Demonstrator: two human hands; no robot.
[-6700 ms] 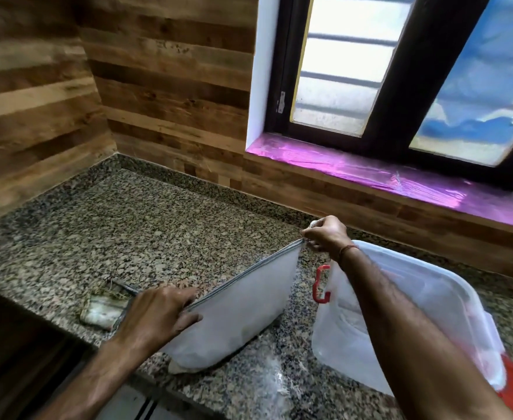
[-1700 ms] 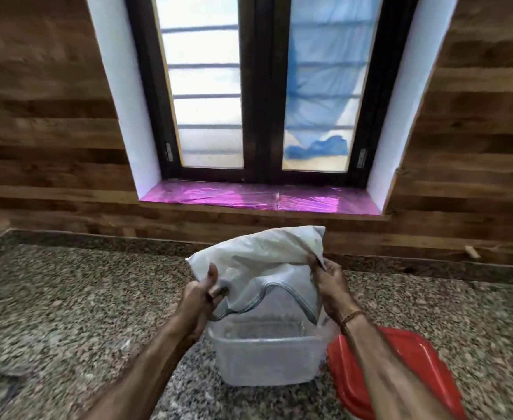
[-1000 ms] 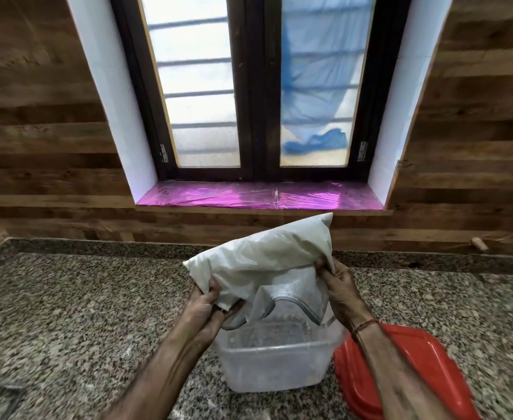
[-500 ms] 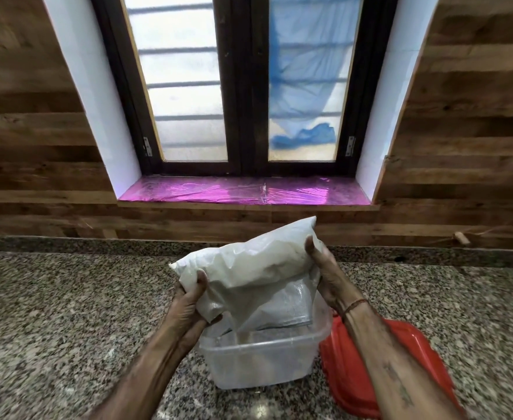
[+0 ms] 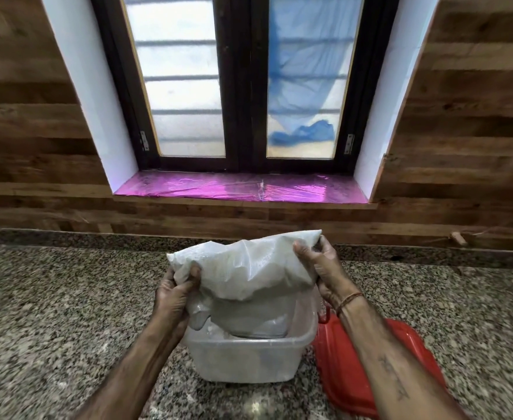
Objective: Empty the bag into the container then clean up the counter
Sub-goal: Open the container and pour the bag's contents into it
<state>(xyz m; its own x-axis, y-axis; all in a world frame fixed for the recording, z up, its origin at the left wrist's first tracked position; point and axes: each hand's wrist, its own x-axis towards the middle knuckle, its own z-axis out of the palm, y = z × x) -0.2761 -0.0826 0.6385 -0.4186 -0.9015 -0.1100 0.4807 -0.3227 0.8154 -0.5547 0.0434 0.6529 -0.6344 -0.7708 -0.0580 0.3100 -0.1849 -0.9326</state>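
A white plastic bag (image 5: 246,268) hangs upside down over a clear plastic container (image 5: 243,359) on the granite counter (image 5: 67,313). Its mouth reaches down inside the container, and white contents show in the lower part. My left hand (image 5: 175,294) grips the bag's left bottom corner. My right hand (image 5: 322,266) pinches the right bottom corner, held higher. The bag hides the inside of the container.
A red lid (image 5: 379,362) lies flat on the counter to the right of the container, partly under my right forearm. A wood-panelled wall and a window with a pink foil-covered sill (image 5: 240,189) stand behind the counter.
The bag was unzipped on the counter, then lifted and upended over the container. Over the last second its mouth has sunk deeper into the container and my hands have shifted to its bottom corners.
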